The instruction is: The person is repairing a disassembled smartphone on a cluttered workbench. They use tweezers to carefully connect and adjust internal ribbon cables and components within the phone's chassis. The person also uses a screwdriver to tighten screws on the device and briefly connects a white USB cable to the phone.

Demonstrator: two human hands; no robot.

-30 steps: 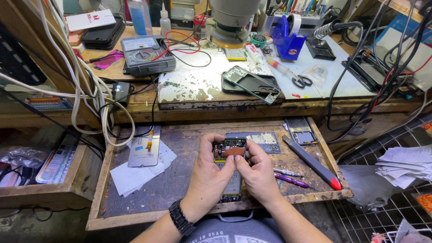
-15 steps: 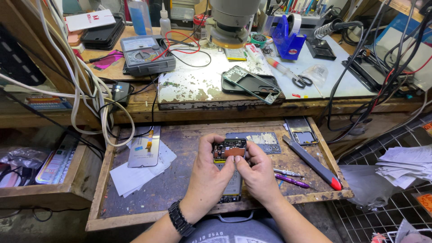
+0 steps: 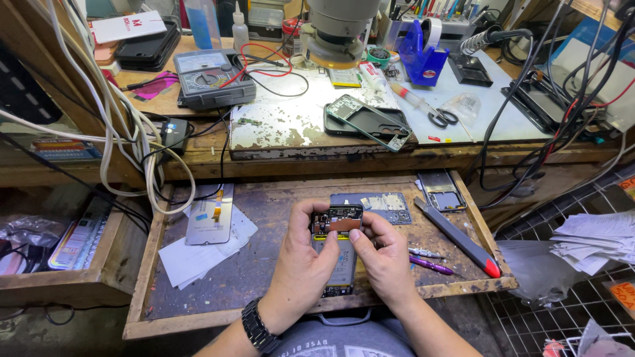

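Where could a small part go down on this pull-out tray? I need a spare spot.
Bare wood lies between the white papers and the left hand, and along the tray's front edge. The right side is crowded: metal plates, a red-tipped tool, tweezers.

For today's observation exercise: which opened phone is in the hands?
The phone with exposed battery, held over the drawer tray; the other, an empty frame, lies untouched on the upper bench.

I see a worn, rough wooden tray; on it, matt white paper and a glossy metal-backed phone.
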